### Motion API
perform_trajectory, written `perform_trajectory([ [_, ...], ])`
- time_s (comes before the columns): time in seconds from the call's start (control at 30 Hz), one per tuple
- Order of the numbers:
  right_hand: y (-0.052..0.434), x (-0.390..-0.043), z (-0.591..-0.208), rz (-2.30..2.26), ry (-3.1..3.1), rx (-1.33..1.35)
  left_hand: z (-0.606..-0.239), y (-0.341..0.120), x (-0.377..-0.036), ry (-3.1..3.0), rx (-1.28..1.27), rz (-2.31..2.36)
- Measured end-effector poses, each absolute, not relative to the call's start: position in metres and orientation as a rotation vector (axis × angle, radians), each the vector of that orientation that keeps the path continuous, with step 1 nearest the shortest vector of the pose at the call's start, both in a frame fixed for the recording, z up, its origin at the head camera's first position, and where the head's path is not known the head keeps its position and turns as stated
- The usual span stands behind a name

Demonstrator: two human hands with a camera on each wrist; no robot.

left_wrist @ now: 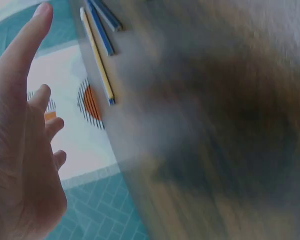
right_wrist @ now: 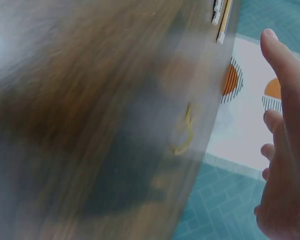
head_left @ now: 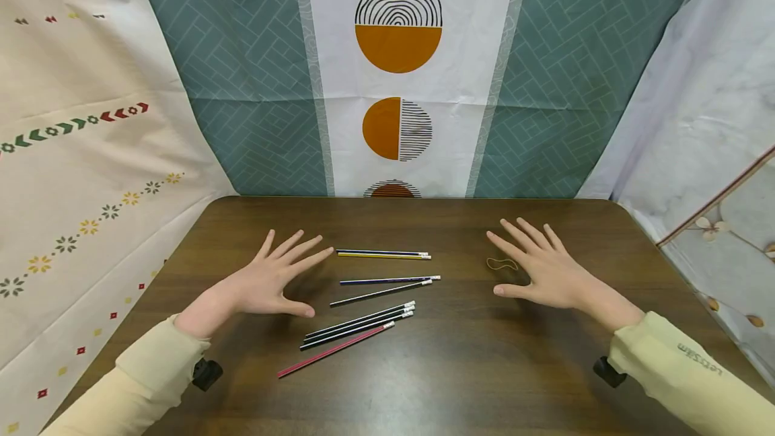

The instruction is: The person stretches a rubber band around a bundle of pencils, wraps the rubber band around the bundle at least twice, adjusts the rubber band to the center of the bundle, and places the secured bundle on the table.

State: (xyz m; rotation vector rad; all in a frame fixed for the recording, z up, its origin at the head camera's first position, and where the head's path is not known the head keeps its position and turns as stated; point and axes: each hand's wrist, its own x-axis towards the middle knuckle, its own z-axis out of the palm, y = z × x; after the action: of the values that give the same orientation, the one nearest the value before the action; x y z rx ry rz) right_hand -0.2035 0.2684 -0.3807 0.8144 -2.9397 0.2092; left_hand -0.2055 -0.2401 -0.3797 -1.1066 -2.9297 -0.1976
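Note:
My left hand (head_left: 266,281) is spread over the table left of the pencils, holding nothing. On the other side my right hand (head_left: 545,271) hovers with fingers spread, also holding nothing. A thin tan rubber band (head_left: 502,264) lies under the right fingers; the right wrist view shows the rubber band (right_wrist: 186,131) as a loose, narrow loop. Several pencils with white erasers lie between the hands: a yellow pencil (head_left: 381,256) at the back beside a dark one, a blue pencil (head_left: 387,280), several black pencils (head_left: 363,321), and a red pencil (head_left: 336,350) nearest me.
The dark wooden table (head_left: 460,382) has a patterned teal and white cloth (head_left: 399,83) hanging behind its far edge. A cream cloth (head_left: 85,86) hangs at the left and a pale marbled cloth (head_left: 702,106) at the right.

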Motion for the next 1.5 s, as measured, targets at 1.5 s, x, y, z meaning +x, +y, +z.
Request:
perform_trajectory([
  [1.5,0.15,-0.282,-0.412,0.847,-2.897,1.181,-0.407,-0.179,-0.198,-2.811,-1.587,-0.368],
])
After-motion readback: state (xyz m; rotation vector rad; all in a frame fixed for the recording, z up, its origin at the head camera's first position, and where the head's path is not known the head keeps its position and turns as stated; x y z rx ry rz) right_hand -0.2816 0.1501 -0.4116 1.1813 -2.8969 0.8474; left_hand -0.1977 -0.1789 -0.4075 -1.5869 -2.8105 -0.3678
